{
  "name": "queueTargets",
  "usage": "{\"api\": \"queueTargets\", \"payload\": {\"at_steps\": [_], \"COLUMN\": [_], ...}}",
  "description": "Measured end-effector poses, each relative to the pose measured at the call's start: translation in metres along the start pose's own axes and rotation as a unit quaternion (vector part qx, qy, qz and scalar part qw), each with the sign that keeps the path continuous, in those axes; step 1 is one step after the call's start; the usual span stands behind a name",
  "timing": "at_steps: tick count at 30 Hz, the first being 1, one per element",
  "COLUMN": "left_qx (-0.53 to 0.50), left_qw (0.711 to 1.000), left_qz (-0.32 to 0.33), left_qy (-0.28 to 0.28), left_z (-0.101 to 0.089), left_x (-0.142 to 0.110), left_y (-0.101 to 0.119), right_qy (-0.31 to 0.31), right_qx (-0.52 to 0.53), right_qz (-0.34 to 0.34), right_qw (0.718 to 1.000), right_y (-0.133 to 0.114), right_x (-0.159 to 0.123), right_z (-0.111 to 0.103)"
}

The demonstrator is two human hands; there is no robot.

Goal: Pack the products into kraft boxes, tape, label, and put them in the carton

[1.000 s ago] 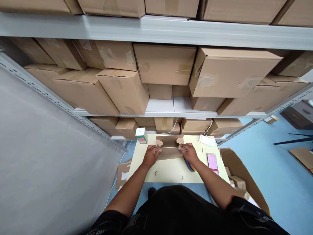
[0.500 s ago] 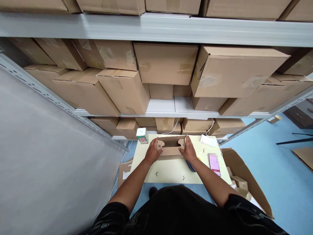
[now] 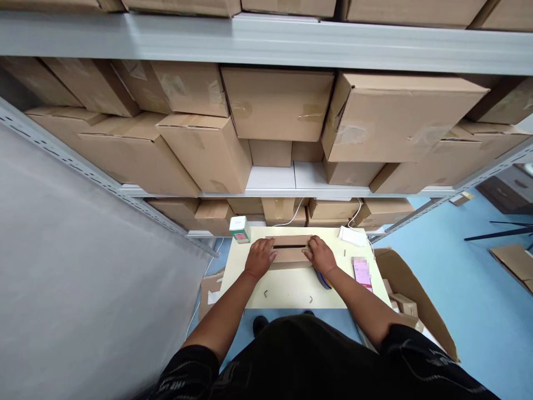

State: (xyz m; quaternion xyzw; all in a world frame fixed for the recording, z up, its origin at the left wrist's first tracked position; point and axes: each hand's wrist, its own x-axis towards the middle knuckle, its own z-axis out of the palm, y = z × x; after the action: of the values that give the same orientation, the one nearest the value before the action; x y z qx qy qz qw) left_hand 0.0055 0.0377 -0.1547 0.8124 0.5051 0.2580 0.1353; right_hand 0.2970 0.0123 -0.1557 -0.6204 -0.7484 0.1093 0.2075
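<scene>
A small brown cardboard box (image 3: pixel 290 256) sits on the pale yellow table in front of me. Its top flaps lie almost flat, with a narrow dark gap running between them. My left hand (image 3: pixel 260 258) grips the box's left end, fingers over the top and thumb on the near side. At the right end, my right hand (image 3: pixel 321 255) holds it in the same way. Partly hidden under my right wrist is a blue and yellow round object (image 3: pixel 323 280), perhaps a tape roll.
A white and green small box (image 3: pixel 240 229) stands at the table's (image 3: pixel 287 294) back left. To the right lie a white box (image 3: pixel 352 235) and a phone (image 3: pixel 362 271). Shelves of cartons (image 3: pixel 277 105) rise ahead; a large open carton (image 3: pixel 420 300) stands at right.
The box's top was open with its inside and side tabs showing; the flaps are now folded down to a thin slit. Both hands have stayed at its ends.
</scene>
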Motion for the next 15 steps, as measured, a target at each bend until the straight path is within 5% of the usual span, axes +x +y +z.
{"api": "queueTargets", "payload": {"at_steps": [6,11,13,15], "left_qx": [-0.005,0.006,0.007,0.004], "left_qw": [1.000,1.000,1.000,1.000], "left_qz": [0.012,0.009,-0.001,-0.009], "left_qy": [-0.008,0.012,0.018,0.023], "left_z": [0.003,0.004,0.006,0.009], "left_x": [-0.003,-0.002,-0.004,-0.006], "left_y": [0.000,0.006,0.008,0.010], "right_qy": [0.012,0.084,0.040,-0.018], "right_qx": [0.042,0.127,0.096,0.053], "right_qz": [0.008,0.173,0.219,0.195], "right_qw": [0.999,0.973,0.970,0.979], "right_y": [0.003,0.036,0.051,0.062], "right_x": [-0.015,-0.047,-0.073,-0.098], "right_z": [0.001,-0.009,-0.002,0.014]}}
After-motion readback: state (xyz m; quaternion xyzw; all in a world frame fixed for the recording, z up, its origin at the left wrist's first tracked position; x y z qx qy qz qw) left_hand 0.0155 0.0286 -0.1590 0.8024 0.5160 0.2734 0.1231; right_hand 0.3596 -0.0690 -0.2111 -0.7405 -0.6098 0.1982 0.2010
